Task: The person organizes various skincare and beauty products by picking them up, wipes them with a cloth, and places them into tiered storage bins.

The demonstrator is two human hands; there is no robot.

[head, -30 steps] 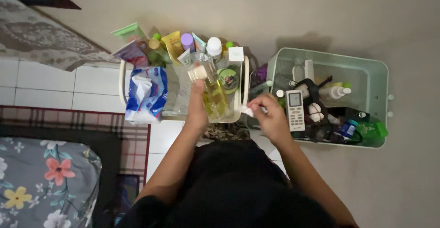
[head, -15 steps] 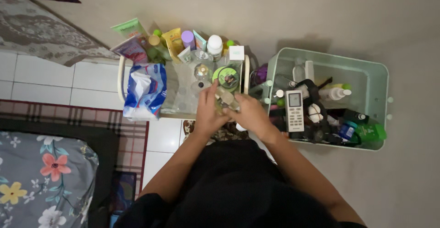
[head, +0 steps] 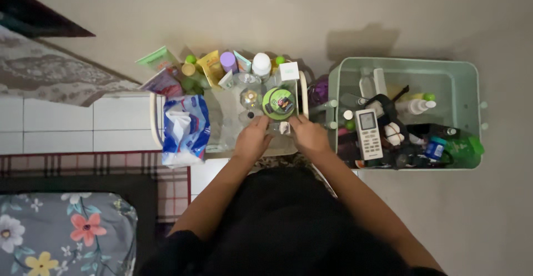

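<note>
Hands meet over the near edge of a small cream-framed clear tray (head: 154,122) standing on the tiled floor. The left hand (head: 252,138) and the right hand (head: 308,135) close from either side on a small clear glass bottle with a pale cap (head: 283,128); the fingers wrap it, but whether either grip is fully clamped cannot be told, since the fingers hide most of the bottle. Holding it two-handed keeps the bottle upright among the crowded items.

Just beyond the bottle sits a round green-lidded jar (head: 278,103), touching or nearly touching it. A blue and white soft wipes pack (head: 185,127) fills the tray's left side, kept apart from the bottles. Tubes and capped bottles stand along the far edge against the wall.

To the right, a pale green plastic bin (head: 472,82) holds more bottles and a white remote control (head: 369,134).
</note>
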